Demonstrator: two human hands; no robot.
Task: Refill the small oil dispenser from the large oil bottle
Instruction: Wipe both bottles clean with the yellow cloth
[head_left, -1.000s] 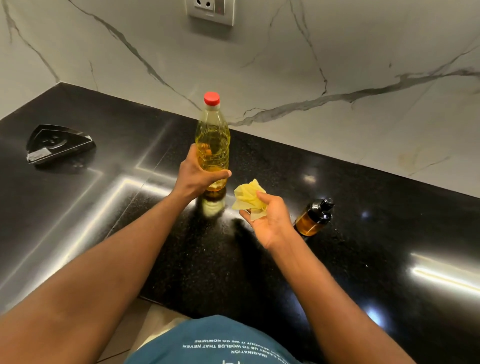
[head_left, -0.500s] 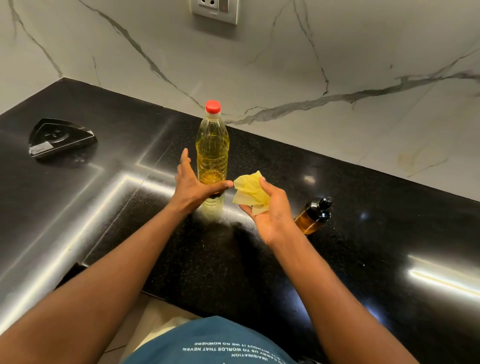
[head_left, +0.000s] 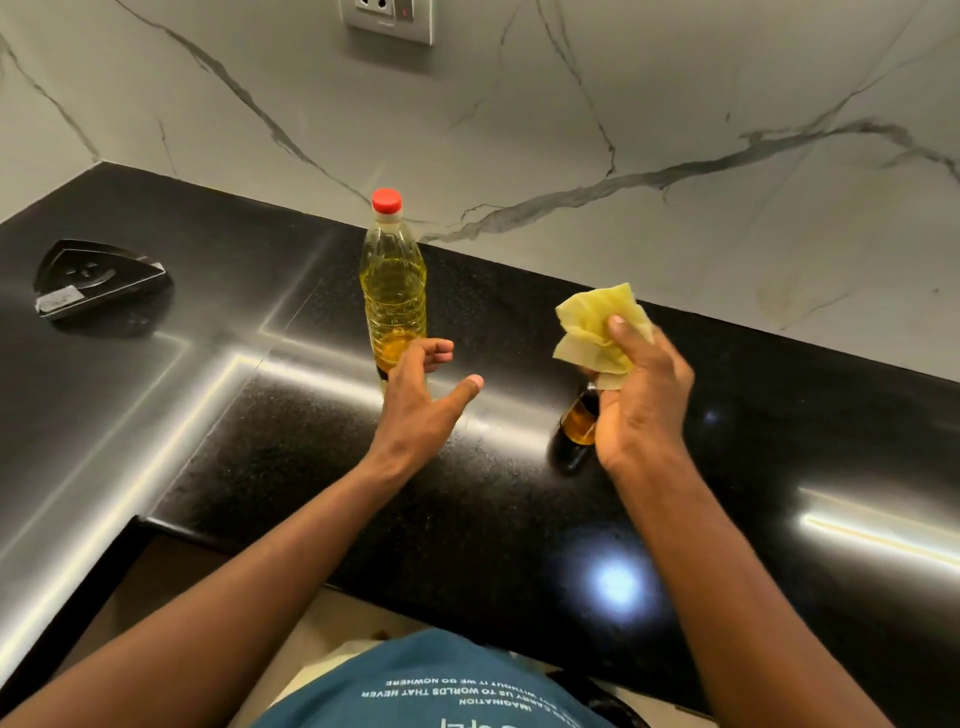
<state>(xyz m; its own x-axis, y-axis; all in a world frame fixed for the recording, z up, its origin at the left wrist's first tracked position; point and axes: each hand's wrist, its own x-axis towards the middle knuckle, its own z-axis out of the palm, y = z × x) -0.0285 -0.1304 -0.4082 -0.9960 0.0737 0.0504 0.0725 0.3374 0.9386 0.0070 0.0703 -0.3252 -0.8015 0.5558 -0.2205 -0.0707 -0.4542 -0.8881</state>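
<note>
1. Our left hand (head_left: 415, 400) has let go of the large oil bottle (head_left: 393, 291); its grip now hangs apart just beside the bottle's base.
2. That bottle stands upright, red-capped, on the bench (head_left: 260, 447).
3. Our right hand (head_left: 639, 395), moved rightward of the bottle, clamps a yellow cloth (head_left: 597, 327), half hiding the small oil dispenser (head_left: 579, 423).

dispenser (head_left: 579, 423) mostly behind right hand (head_left: 641, 395)

**Upside-down print on the teal shirt**

The only readable lettering is white print on the teal shirt (head_left: 431, 680) at the bottom edge, seen upside down from the head view. Two lines can be made out: "IMAGINATION" and "…TO WORLDS THAT NEVER…", with a third line reading roughly "WITHOUT IT WE GO NOWHERE". The large oil bottle (head_left: 393, 291) carries no readable label.
</note>
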